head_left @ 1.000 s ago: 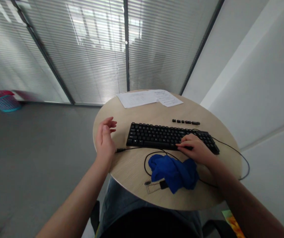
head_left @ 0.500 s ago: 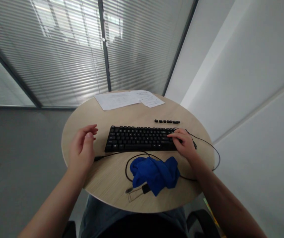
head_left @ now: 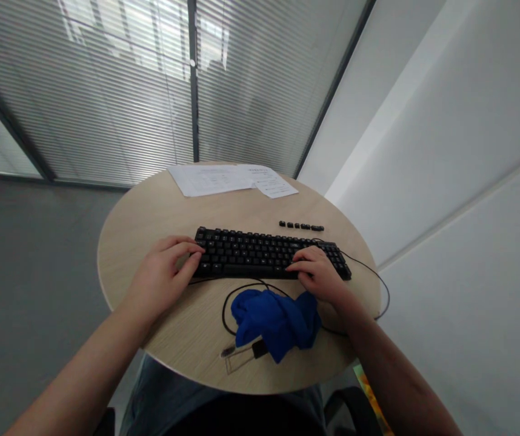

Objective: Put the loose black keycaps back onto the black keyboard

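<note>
A black keyboard (head_left: 251, 254) lies across the round table. My left hand (head_left: 169, 266) is at its left end, with fingertips on the edge keys and the thumb apart at the near corner. Over the right part of the keys, my right hand (head_left: 317, 270) rests with its fingers stretched out and slightly spread. Several loose black keycaps (head_left: 303, 226) form a row behind the keyboard. A crumpled blue cloth (head_left: 273, 318) lies in front. From under it sticks out a wire keycap puller (head_left: 237, 358) with a black handle, and a small dark brush-like tip (head_left: 228, 351) beside it.
Printed paper sheets (head_left: 214, 180) lie at the far side of the wooden table (head_left: 128, 224). A black cable (head_left: 224, 309) loops around the cloth, and another stretch (head_left: 385, 284) hangs past the right edge. A white wall (head_left: 460, 151) stands close on the right.
My left hand has come right from beside the keyboard onto its left end. My right hand has shifted left and nearer along the keys. The view has tilted slightly.
</note>
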Available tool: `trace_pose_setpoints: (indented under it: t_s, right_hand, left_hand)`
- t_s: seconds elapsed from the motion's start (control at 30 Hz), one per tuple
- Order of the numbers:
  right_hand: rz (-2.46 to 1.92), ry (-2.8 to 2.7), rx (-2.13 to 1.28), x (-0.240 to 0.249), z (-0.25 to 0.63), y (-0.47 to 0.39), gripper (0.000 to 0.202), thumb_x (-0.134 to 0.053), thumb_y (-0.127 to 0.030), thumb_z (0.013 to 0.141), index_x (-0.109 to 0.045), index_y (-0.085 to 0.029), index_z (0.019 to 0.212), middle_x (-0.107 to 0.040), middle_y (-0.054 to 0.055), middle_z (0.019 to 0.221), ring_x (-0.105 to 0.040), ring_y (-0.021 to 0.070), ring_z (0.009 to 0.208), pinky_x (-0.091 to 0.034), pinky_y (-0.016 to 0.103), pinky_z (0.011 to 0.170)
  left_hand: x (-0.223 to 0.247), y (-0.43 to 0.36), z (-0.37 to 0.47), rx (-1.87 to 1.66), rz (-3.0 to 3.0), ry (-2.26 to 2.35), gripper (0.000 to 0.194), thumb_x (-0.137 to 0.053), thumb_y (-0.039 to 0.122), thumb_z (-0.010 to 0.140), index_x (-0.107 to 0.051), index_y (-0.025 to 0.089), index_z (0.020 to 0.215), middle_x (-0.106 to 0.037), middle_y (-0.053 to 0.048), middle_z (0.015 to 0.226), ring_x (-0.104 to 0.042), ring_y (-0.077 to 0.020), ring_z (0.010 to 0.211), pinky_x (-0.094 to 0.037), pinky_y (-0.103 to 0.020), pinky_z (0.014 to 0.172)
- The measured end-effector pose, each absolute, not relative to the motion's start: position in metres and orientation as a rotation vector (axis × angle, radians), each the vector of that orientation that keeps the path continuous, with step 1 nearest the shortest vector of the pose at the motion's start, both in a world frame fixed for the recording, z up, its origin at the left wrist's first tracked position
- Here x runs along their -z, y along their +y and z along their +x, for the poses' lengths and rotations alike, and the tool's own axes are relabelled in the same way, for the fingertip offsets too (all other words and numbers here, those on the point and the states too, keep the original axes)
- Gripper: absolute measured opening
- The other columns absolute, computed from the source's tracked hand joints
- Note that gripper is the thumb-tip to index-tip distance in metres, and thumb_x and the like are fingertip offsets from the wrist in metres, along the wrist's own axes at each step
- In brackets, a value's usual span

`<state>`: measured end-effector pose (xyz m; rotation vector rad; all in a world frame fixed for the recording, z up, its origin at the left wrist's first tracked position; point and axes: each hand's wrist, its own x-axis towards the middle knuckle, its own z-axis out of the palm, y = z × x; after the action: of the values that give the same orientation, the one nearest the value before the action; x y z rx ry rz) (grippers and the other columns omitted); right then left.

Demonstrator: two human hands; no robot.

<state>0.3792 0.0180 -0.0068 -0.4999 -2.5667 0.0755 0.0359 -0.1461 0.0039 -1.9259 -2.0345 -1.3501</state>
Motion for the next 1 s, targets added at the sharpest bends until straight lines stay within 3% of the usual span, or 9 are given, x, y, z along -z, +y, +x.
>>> trace_pose_setpoints:
  t_s: [0.17,0.27,0.43,0.67,0.83,1.0]
  right_hand:
    - [-0.518,-2.568,0.047,-0.003,0.382,0.016,0.036,-0.055,-0.009,0.085,-0.078,-0.027,0.106,-0.067,0.007,0.118,-0.059,0.0254,0.111,-0.044,0.046,0.097]
    - [-0.576,-2.502,0.109,-0.019,0.38,0.037,0.035,-0.054,-0.012,0.09,-0.076,-0.026,0.113,-0.069,0.008,0.115,-0.06,0.0257,0.109,-0.045,0.046,0.097]
    - [-0.769,-2.589,0.033,-0.034,0.358,0.112,0.021,-0.061,-0.014,0.089,-0.078,-0.023,0.098,-0.075,0.006,0.103,-0.065,0.0253,0.1,-0.048,0.045,0.096]
    - [-0.998,-2.744,-0.006,-0.017,0.318,0.169,0.017,-0.075,-0.026,0.087,-0.079,-0.024,0.103,-0.076,0.005,0.105,-0.067,0.0237,0.099,-0.051,0.036,0.091]
    - [-1.059,-2.805,0.1,-0.013,0.3,0.175,0.011,-0.076,-0.024,0.084,-0.08,-0.024,0.095,-0.076,0.004,0.097,-0.067,0.0236,0.094,-0.05,0.034,0.085]
    - [-0.974,-2.654,0.025,-0.025,0.303,0.155,0.013,-0.075,-0.027,0.084,-0.08,-0.024,0.096,-0.076,0.004,0.096,-0.068,0.0243,0.094,-0.051,0.036,0.089]
  left_hand:
    - [0.001,-0.147,0.034,1.346,-1.937,-2.014,0.029,-0.052,0.044,0.092,-0.073,0.024,0.091,-0.072,-0.008,0.108,-0.067,-0.0288,0.102,-0.054,-0.047,0.1]
    - [0.004,-0.147,0.034,1.349,-1.945,-2.005,0.029,-0.052,0.044,0.092,-0.073,0.024,0.093,-0.071,-0.009,0.108,-0.067,-0.0294,0.103,-0.054,-0.048,0.1]
    - [0.001,-0.146,0.035,1.389,-1.968,-2.013,0.028,-0.053,0.043,0.092,-0.073,0.024,0.093,-0.072,-0.008,0.106,-0.067,-0.0288,0.101,-0.054,-0.047,0.098]
    - [-0.006,-0.153,0.037,1.778,-1.635,-2.064,0.031,-0.054,0.047,0.095,-0.072,0.024,0.104,-0.073,-0.006,0.099,-0.067,-0.0242,0.087,-0.056,-0.039,0.081]
    - [-0.003,-0.154,0.037,1.935,-1.453,-2.09,0.033,-0.055,0.046,0.096,-0.071,0.021,0.111,-0.074,-0.006,0.108,-0.067,-0.0234,0.097,-0.055,-0.038,0.086]
    - [-0.007,-0.156,0.04,1.854,-1.559,-2.103,0.031,-0.051,0.043,0.098,-0.07,0.021,0.109,-0.073,-0.006,0.106,-0.066,-0.0218,0.097,-0.055,-0.039,0.089]
